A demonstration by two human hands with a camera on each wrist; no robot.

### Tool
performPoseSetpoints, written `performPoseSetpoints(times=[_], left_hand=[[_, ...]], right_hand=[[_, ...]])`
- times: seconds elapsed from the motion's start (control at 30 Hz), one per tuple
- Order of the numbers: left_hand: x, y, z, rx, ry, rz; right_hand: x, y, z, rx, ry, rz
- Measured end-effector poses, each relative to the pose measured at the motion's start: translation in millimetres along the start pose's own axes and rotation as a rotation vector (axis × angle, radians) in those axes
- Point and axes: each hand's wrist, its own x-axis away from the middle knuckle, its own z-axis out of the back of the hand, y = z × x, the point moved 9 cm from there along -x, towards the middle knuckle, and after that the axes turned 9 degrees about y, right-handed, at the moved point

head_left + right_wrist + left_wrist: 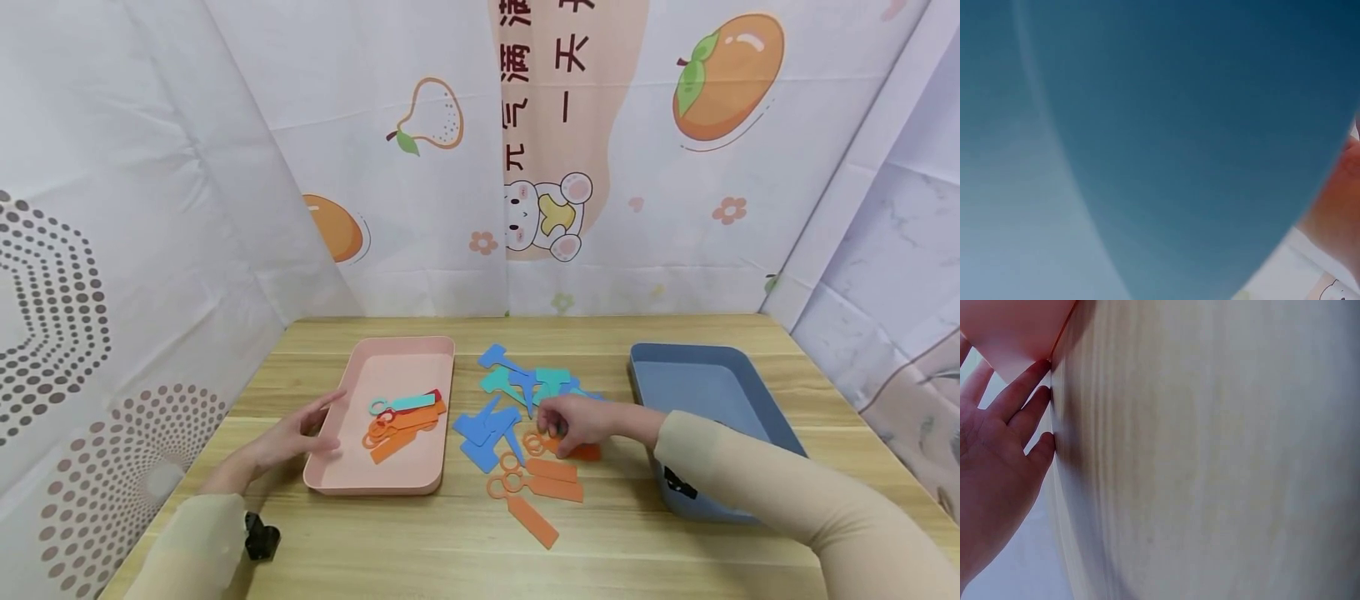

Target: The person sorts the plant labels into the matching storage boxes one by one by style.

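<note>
My left hand [296, 433] rests against the left side of the pink tray [318, 481], fingers spread and fairly straight at its rim. The left wrist view shows its fingertips along the table edge beside the tray. My right hand [577, 419] reaches down to the table's middle, where thumb and fingers pinch an orange ring-ended tag [587, 452]. Below it lie several more orange tags [551, 489]. Blue T-shaped labels [476, 427] and teal ones [551, 377] lie loosely piled left of and beyond that hand.
Inside the pink tray are orange tags [405, 423], a teal tag [412, 402] and a partly covered red one. A blue-grey tray [716, 392] stands at the right, under the right forearm; its side fills much of the right wrist view. A printed curtain [450, 275] hangs behind the wooden table.
</note>
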Motion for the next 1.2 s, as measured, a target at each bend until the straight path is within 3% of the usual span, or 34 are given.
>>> performPoseSetpoints(times=[0.27,0.53,0.73,1.0,1.2], left_hand=[[0.4,-0.7,0.3,0.003,0.002,0.002],[-0.3,-1.6,0.2,0.011,-0.003,-0.001],[-0.7,-2.0,0.4,0.019,-0.002,-0.002],[-0.6,-2.8,2.2,0.009,0.005,0.002],[-1.1,-3.2,1.9,0.005,0.001,0.000]], right_hand=[[3,-2,-2,-0.012,-0.047,-0.006],[5,-8,1,0.031,-0.048,0.045],[2,-19,12,0.084,-0.044,0.099],[-4,-34,31,0.057,-0.019,0.177],[-12,-39,38,0.042,-0.009,0.162]])
